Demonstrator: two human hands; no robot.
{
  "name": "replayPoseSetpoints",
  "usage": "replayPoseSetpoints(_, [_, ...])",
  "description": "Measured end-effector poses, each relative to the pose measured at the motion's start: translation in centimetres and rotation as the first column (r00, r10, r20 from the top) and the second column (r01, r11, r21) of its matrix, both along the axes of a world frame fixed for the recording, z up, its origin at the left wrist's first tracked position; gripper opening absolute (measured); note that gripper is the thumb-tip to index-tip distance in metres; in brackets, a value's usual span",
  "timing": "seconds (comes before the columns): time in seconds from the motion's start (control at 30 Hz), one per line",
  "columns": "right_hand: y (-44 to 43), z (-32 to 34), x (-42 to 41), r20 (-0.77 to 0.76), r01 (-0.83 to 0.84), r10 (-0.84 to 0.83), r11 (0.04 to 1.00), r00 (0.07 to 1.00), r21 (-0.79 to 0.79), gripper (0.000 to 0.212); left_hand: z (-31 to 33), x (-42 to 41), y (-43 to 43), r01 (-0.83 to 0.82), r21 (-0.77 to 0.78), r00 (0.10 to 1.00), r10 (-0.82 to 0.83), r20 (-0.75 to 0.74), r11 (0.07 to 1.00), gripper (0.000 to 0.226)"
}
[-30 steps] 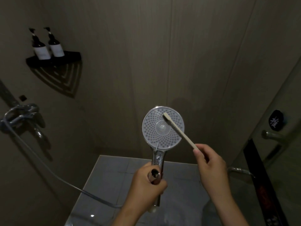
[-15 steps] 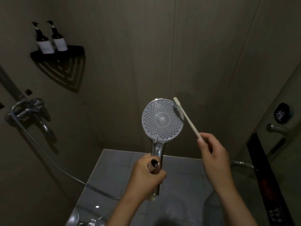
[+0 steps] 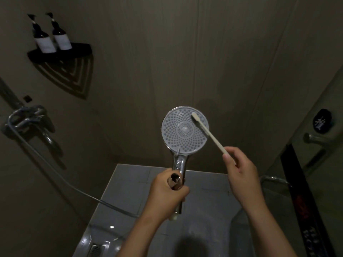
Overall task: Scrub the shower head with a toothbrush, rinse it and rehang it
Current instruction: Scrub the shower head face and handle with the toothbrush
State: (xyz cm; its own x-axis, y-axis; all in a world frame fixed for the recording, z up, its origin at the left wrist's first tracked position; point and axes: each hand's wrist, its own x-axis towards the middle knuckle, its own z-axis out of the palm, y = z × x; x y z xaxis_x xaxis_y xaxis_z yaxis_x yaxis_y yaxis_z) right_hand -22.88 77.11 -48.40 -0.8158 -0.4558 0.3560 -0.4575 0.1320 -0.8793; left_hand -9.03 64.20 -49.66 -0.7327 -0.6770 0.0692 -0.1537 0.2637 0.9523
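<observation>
Two bare forearms, left hand (image 3: 168, 191) and right hand (image 3: 241, 175), no sleeves.

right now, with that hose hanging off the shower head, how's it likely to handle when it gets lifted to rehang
The hose sags in a loose curve from the tap, so it is probably floppy and may tug sideways. The shower head looks top-heavy on its glossy chrome handle, likely slippery if wet, so the left hand probably wants a firm grip.

The left hand (image 3: 168, 191) was closed in a fist around the chrome handle of the round grey shower head (image 3: 184, 131), forearm rising from below; the right hand (image 3: 241, 175) pinched the end of the cream toothbrush (image 3: 207, 134) between fingertips, wrist raised, forearm angled in from the lower right.
</observation>
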Motion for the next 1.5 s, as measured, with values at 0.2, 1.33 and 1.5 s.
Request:
replayPoseSetpoints(0.2, [-0.3,-0.3,0.0,0.000,0.056,-0.056,0.998,0.998,-0.029,0.015,0.1,0.1,-0.1,-0.006,0.021,1.000,0.006,0.003,1.000,0.012])
replayPoseSetpoints(1.33, [-1.7,-0.2,2.5,0.018,-0.178,0.178,0.982,0.984,0.063,0.013,-0.2,1.0,-0.5,-0.068,0.078,0.991,0.076,-0.112,0.995,0.022])
replayPoseSetpoints(1.5, [-1.4,-0.5,1.9,-0.043,0.004,0.001,0.993,0.999,0.117,0.009,-1.1,1.1,-0.9,-0.088,0.065,0.987,0.095,-0.129,0.994,0.018])
